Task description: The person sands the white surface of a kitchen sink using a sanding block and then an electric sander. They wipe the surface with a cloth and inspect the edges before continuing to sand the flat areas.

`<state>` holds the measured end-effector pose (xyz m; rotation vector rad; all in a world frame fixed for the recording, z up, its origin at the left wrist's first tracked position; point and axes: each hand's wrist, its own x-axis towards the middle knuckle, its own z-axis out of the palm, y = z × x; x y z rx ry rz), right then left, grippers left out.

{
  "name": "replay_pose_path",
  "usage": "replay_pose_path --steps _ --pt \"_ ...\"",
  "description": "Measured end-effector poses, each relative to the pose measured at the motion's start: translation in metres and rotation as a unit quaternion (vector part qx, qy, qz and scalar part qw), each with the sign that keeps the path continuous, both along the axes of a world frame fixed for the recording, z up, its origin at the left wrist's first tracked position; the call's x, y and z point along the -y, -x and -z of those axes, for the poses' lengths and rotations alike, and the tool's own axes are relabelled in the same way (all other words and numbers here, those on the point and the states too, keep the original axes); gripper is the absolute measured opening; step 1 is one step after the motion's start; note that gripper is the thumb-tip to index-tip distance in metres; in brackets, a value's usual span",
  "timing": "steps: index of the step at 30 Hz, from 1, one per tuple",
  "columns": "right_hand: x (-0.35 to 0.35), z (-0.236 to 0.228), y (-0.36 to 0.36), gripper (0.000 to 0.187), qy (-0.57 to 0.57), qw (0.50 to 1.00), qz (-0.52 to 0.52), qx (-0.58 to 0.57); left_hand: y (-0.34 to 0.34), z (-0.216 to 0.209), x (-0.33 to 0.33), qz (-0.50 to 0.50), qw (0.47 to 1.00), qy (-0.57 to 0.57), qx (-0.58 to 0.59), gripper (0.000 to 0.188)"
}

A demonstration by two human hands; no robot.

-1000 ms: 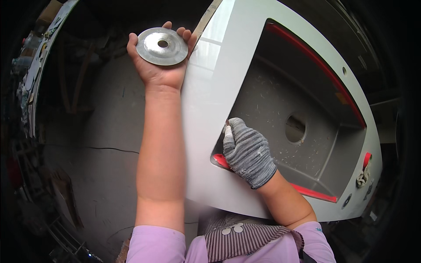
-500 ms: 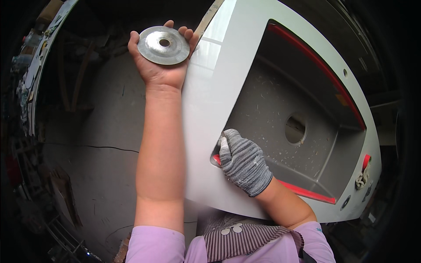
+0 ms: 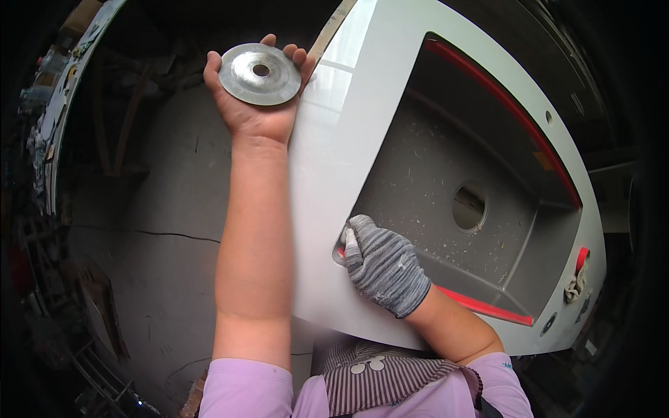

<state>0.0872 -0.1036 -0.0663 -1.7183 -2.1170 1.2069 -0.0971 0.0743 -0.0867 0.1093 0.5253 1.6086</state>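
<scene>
On my left hand [image 3: 258,125], which is bare and turned palm up, lies a round silver metal disc [image 3: 240,76] with a hole in its centre; the fingers curl up around its rim. My right hand [image 3: 390,268], in a grey striped knit glove, is closed in a pinch at the near left corner of a sink opening. What its fingertips hold there, if anything, is hidden. The grey sink basin [image 3: 432,174] sits within a glossy white countertop [image 3: 313,272], and a strip of red tape [image 3: 484,306] runs along its near edge.
Pale shavings and a round drain hole [image 3: 470,207] show in the basin. A red tape roll [image 3: 582,258] and a crumpled cloth [image 3: 576,285] lie on the countertop's right side. A dark cable [image 3: 174,235] crosses the grey floor. At far left stands a cluttered shelf [image 3: 56,132].
My right hand has slid slightly toward me along the sink's left edge, covering more of the red tape at the corner. The left hand and the disc look almost unmoved.
</scene>
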Motion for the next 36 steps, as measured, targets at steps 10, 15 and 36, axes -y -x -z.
replay_pose_path --steps 10,15,36 --pt "0.002 -0.003 -0.003 0.019 -0.006 0.998 -0.057 -0.016 -0.002 -0.002 0.001 0.001 1.0 0.006 -0.001 0.078" --pt "-0.008 -0.002 -0.017 0.023 -0.004 0.987 -0.03 -0.156 0.003 -0.003 0.002 -0.002 1.0 0.012 0.02 0.078" --pt "-0.052 -0.012 -0.003 0.024 0.182 0.822 0.138 -0.522 0.011 -0.003 0.005 0.02 0.997 0.033 0.07 0.077"
